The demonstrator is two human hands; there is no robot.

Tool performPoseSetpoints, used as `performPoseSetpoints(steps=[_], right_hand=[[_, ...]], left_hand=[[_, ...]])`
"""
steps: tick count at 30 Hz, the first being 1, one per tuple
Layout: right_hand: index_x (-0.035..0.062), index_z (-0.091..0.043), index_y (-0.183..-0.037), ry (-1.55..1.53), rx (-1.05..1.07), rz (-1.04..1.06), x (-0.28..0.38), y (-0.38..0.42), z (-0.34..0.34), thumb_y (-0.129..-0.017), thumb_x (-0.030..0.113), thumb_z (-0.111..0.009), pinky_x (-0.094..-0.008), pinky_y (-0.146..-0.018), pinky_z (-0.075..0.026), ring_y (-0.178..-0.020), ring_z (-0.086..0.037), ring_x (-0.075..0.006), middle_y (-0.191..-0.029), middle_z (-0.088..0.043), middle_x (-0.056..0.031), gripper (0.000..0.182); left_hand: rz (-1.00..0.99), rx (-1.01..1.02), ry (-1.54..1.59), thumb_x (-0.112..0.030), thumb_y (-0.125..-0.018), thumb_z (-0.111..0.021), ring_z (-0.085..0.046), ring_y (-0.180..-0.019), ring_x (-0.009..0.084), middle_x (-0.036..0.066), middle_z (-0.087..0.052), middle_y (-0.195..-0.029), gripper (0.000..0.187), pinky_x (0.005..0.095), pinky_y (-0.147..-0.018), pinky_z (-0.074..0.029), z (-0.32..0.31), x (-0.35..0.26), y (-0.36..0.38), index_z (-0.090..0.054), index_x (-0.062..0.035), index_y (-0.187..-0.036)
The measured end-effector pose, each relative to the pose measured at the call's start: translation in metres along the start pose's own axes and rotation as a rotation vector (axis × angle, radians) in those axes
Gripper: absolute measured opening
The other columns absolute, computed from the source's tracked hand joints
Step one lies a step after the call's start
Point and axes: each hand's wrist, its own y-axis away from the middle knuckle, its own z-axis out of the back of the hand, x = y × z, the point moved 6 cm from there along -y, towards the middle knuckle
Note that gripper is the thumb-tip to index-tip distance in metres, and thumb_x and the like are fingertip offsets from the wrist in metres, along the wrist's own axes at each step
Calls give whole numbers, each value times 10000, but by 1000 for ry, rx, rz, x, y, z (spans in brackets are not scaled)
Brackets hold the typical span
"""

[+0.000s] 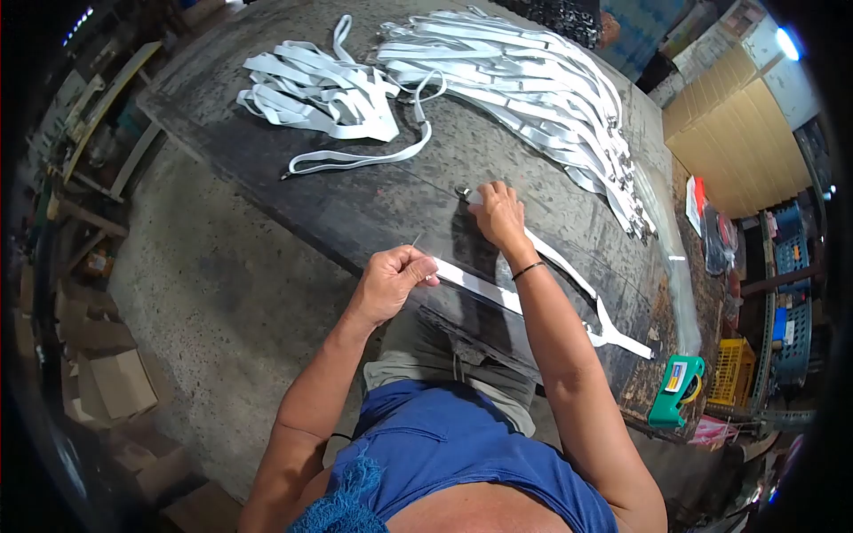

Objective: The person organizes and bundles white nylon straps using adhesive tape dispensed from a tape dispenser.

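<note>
My left hand (397, 280) pinches one side of a white lanyard (480, 286) above the near edge of the table. A thin pointed bit sticks up by its thumb; I cannot make out what it is. Further up, my right hand (499, 216) is closed round the lanyard's other side, with a small metal clip (462, 193) showing at its fingertips. From both hands the band runs right, passing under my right forearm, and the two sides join in a short tail near the table's right part.
A large bundle of white lanyards (515, 75) spreads over the back of the dark table (240, 164). A smaller heap (320, 93) lies at the left. A green tape dispenser (675, 391) stands at the right corner. Cardboard boxes (120, 382) are on the floor.
</note>
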Motion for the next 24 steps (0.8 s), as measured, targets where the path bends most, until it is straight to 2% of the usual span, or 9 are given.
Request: performPoseSetpoints(steps=[3, 6, 7, 9, 11, 13, 15, 18, 24], right_hand=[[57, -542, -999, 8, 27, -34, 7, -1, 5, -788, 161, -706, -506, -792, -472, -1018, -588, -410, -1095, -631, -202, 287], [41, -516, -1001, -200, 173, -3, 9, 6, 21, -819, 115, -681, -496, -700, -468, -826, -640, -415, -816, -649, -205, 256], [41, -516, -1001, -198, 171, -10, 9, 12, 28, -819, 115, -681, -496, -700, -468, -826, -640, -415, -816, -649, -205, 256], [27, -549, -1080, -492, 174, -25, 20, 26, 58, -826, 128, -699, -453, -697, -484, -824, -653, -375, -858, -667, -200, 312], [27, -614, -1115, -553, 269, -161, 29, 43, 91, -835, 107, -698, -401, -685, -495, -789, -654, -316, -883, -676, -187, 303], [28, -672, -1097, -543, 183, 125, 36, 57, 118, -887, 55, -624, -315, -613, -471, -653, -592, -174, -820, -652, -94, 217], [44, -708, -1058, -528, 150, 142, 43, 70, 143, -886, 53, -638, -314, -611, -459, -666, -581, -182, -798, -637, -85, 186], [89, -712, -1069, -433, 163, 223, 55, 86, 167, -877, 87, -663, -368, -628, -479, -697, -604, -274, -788, -624, -108, 198], [92, -712, -1076, -426, 207, 240, 54, 104, 181, -886, 99, -653, -372, -641, -481, -708, -613, -279, -784, -622, -105, 198]], left_hand=[[38, -33, 58, -202, -982, -611, -683, -786, 138, 70, -701, -828, 223, 272, -734, -545, 5, -4, 2, -682, 9, -969], [43, -10, 57, -209, -966, -634, -660, -758, 123, 65, -697, -825, 235, 263, -722, -540, 2, -6, 1, -688, 20, -960], [37, 14, 55, -201, -963, -637, -660, -756, 123, 67, -698, -826, 230, 265, -722, -544, -1, -6, -1, -689, 23, -955], [34, 40, 24, -194, -958, -645, -659, -755, 121, 65, -696, -823, 223, 267, -721, -546, -5, -7, -4, -688, 24, -949], [32, 68, -9, -187, -952, -653, -657, -754, 119, 63, -695, -821, 216, 269, -721, -548, -10, -6, -7, -688, 26, -942], [19, 99, -35, -190, -941, -673, -669, -759, 126, 78, -700, -830, 215, 267, -716, -562, -15, -5, -10, -689, 24, -942], [14, 118, -85, -185, -940, -674, -665, -751, 122, 76, -701, -828, 213, 263, -708, -559, -20, -7, -12, -692, 27, -940], [14, 152, -175, -169, -936, -676, -655, -739, 110, 68, -703, -816, 201, 253, -694, -550, -29, -13, -12, -699, 31, -935], [-11, 177, -431, -131, -921, -674, -634, -725, 82, 46, -697, -770, 160, 244, -673, -522, -46, -32, -6, -711, 24, -909]])
